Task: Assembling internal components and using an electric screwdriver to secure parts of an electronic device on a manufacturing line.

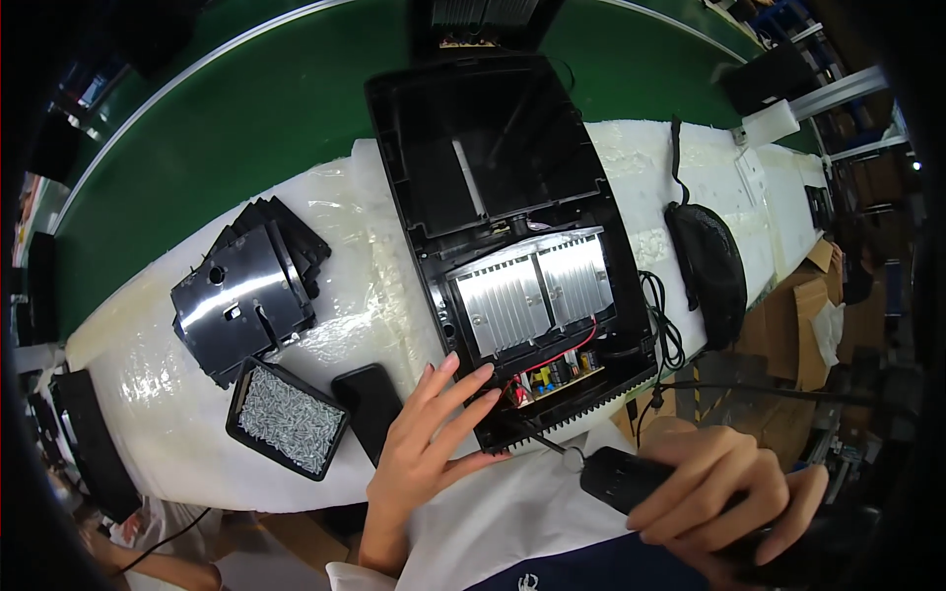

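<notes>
The case (481, 219) lies on the worktop (148, 414) just beyond both hands, its long axis running away from the person, far end leaning left. The left hand (422, 455) is nearer: fingers spread, gripping nothing, touching the case's near-left corner. The right hand (724, 488) is clenched round a driver (619, 479), its shaft slanting up-left over the near edge, beside the board (557, 382); whether the tip touches is unclear. The left fingers crowd that corner. Screws (291, 419) and a phone (368, 404) lie left, a cable (665, 325) right.
</notes>
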The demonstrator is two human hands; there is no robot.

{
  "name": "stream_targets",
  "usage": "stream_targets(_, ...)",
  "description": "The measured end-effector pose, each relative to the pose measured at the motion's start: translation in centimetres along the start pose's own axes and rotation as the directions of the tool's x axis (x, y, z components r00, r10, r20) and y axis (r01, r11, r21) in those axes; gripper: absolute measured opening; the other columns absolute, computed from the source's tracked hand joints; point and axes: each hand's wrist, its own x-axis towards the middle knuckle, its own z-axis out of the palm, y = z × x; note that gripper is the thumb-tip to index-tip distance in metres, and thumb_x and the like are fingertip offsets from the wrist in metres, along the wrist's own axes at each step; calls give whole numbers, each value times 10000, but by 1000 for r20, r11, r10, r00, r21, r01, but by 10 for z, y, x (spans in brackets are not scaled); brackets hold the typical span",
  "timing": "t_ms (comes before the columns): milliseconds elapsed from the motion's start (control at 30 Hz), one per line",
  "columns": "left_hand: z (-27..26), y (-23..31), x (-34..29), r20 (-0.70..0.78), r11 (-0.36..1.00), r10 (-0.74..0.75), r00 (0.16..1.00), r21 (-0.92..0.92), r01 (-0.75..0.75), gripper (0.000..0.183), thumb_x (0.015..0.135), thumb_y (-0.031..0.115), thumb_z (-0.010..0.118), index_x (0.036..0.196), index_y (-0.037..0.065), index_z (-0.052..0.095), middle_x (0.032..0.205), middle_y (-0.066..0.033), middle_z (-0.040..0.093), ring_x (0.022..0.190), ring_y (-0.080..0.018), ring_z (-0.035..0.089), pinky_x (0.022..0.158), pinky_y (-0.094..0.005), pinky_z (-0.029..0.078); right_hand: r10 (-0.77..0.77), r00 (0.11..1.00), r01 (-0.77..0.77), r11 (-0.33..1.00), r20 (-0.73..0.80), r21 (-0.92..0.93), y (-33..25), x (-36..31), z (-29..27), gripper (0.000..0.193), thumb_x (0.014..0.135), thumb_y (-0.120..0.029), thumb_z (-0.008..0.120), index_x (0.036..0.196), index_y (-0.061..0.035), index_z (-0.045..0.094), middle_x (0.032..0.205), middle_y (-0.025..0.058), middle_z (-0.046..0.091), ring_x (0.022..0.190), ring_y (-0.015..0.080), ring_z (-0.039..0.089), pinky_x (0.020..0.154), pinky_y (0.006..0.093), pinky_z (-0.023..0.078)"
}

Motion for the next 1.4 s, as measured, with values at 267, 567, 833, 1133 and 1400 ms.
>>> stream_targets(267,-2,-1,4,10,1000,16,1000,-10,-16,628,674,300,810,1224,51,635,1325,-113,581,1298,-368,482,1050,-525,424,261,963,-254,961,63,-108,10,-3,1,485,873,-417,702,1067,-63,433,710,95,535,482,243,574,398,331,479)
stream_targets(567,-3,-3,5,-9,994,39,999,-105,-40,629,681,238,817,1247,48,621,1333,-119,568,1312,-377,463,1060,-499,422,257,940,-237,965,226,-112,26,-2,4,526,811,-296,790,990,-29,374,656,117,583,447,248,612,404,383,515)
stream_targets(833,2,4,-3,-52,996,37,998,-79,-41,635,637,137,824,1234,44,628,1345,-129,558,1339,-405,430,1066,-469,400,451,763,-444,886,463,-131,21,-4,8,342,858,-310,741,877,-2,593,832,156,589,702,340,608,598,408,491)
stream_targets(1133,28,-25,-26,-158,992,99,982,90,-85,266,905,107,631,1119,-41,580,1161,-203,625,1153,-319,576,969,-388,460,213,903,-157,972,373,-176,55,-31,18,707,701,-364,782,1219,32,507,932,125,611,763,349,616,647,372,492)
stream_targets(1400,-79,-119,-239,-284,922,229,931,369,-114,216,914,145,645,1051,-21,624,1015,-185,636,949,-316,588,825,-397,453,348,843,-298,937,409,-183,56,-34,18,806,775,-326,756,1339,96,363,721,201,537,639,370,575,560,351,443)
